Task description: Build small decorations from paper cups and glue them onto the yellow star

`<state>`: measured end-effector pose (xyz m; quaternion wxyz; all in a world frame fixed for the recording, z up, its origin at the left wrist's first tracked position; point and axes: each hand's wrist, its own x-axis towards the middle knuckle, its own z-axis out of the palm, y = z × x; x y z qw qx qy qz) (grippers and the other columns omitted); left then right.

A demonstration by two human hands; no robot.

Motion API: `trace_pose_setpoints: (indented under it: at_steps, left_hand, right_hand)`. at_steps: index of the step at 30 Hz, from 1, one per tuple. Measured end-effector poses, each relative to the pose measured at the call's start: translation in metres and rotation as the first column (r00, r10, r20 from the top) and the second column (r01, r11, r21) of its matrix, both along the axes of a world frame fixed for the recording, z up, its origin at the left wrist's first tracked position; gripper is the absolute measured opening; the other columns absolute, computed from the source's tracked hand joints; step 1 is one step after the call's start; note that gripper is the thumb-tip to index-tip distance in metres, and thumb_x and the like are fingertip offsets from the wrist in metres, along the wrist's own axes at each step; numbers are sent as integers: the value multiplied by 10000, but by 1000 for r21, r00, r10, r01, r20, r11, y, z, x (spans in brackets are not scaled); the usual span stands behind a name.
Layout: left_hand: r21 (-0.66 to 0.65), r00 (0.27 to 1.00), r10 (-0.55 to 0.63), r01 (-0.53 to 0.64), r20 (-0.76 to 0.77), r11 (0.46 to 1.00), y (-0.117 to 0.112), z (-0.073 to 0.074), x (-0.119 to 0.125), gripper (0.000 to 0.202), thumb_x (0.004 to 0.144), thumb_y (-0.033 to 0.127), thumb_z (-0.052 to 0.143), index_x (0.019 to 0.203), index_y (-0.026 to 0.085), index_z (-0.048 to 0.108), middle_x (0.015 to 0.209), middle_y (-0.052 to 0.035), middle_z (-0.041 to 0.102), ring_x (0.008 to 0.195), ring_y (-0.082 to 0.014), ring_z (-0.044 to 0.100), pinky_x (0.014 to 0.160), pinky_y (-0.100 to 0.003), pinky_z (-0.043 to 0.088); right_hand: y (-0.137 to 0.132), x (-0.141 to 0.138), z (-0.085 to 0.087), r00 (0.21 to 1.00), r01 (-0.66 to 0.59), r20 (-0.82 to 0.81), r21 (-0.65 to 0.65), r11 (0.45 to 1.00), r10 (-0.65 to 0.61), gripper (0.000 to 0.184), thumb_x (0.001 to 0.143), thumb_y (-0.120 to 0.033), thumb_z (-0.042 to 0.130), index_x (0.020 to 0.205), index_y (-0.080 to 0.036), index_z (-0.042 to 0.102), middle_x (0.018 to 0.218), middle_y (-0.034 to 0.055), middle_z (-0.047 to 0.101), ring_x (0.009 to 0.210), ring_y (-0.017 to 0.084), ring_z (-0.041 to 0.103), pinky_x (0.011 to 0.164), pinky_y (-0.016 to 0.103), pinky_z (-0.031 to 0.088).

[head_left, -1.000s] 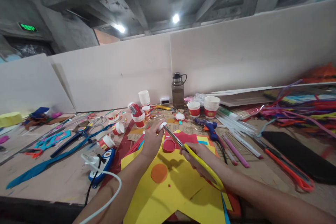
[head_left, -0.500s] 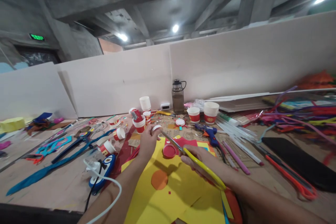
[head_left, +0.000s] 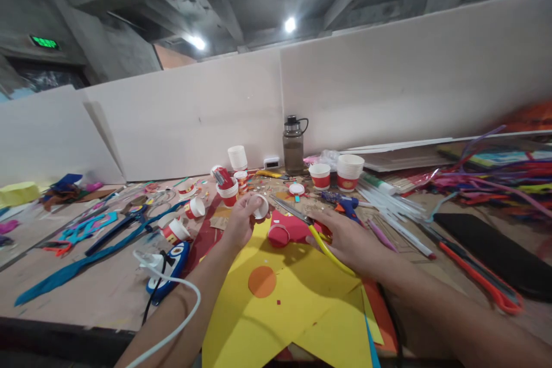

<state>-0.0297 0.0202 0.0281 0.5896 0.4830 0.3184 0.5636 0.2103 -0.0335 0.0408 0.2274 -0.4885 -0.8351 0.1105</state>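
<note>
My left hand (head_left: 240, 221) is closed around a small white round piece (head_left: 260, 207) that looks like the cut end of a paper cup. Yellow-handled scissors (head_left: 293, 209) are gripped in my right hand (head_left: 345, 234). Their blades point up and left toward the white piece, a short gap away from it. Yellow paper sheets (head_left: 241, 322) lie beneath both hands, with an orange circle (head_left: 262, 282) on top. Between the hands, a red round cup piece (head_left: 279, 236) rests near red paper.
White paper cups (head_left: 350, 172) and a water bottle (head_left: 294, 146) stand at the back. A blue glue gun (head_left: 346, 207) lies to the right, near a red-handled cutter (head_left: 478, 276) and a black slab (head_left: 491, 253). On the left are a blue-and-white power strip (head_left: 172, 270) and a white cable (head_left: 190, 316).
The white piece in my left hand has turned, so its round face shows more. My right hand and the scissors have shifted up and right. The camera view has tilted down.
</note>
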Motion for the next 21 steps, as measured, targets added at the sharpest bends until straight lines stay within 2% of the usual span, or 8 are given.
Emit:
trace_pose_setpoints:
  at_steps: [6, 11, 16, 21]
  left_hand:
    - [12, 998, -43, 44, -44, 999, 0, 0, -1, 228, 720, 320, 683, 791, 171, 526, 610, -1, 619, 528, -111, 561, 461, -205, 303]
    - [11, 997, -55, 56, -55, 998, -1, 0, 0, 231, 705, 324, 688, 773, 165, 533, 590, 10, 584, 505, -98, 518, 456, -205, 290]
    - [-2, 995, -70, 70, -74, 998, -1, -1, -1, 229, 716, 344, 670, 752, 163, 534, 575, 4, 581, 489, -97, 502, 459, -210, 285]
    - [27, 989, -84, 88, -121, 996, -2, -1, -1, 207, 735, 345, 642, 762, 164, 543, 583, -7, 608, 502, -113, 537, 453, -214, 276]
  right_hand:
    - [-2, -1, 3, 999, 0, 50, 3, 1000, -1, 508, 906, -484, 439, 1320, -201, 527, 1170, 155, 598, 1037, 275, 592, 879, 400, 472]
    - [-3, 0, 1, 997, 8, 80, 13, 1000, -9, 471, 904, -435, 467, 1343, -268, 511, 1201, 136, 582, 1019, 257, 607, 807, 347, 492]
    - [-2, 3, -2, 993, -13, 120, 69, 998, 5, 464, 918, -385, 442, 1367, -279, 487, 1248, 137, 566, 1000, 251, 616, 806, 358, 495]
    - [1, 4, -7, 985, 5, 174, 45, 999, -13, 529, 885, -324, 487, 1411, -288, 434, 1245, 128, 569, 1024, 271, 614, 815, 375, 495]
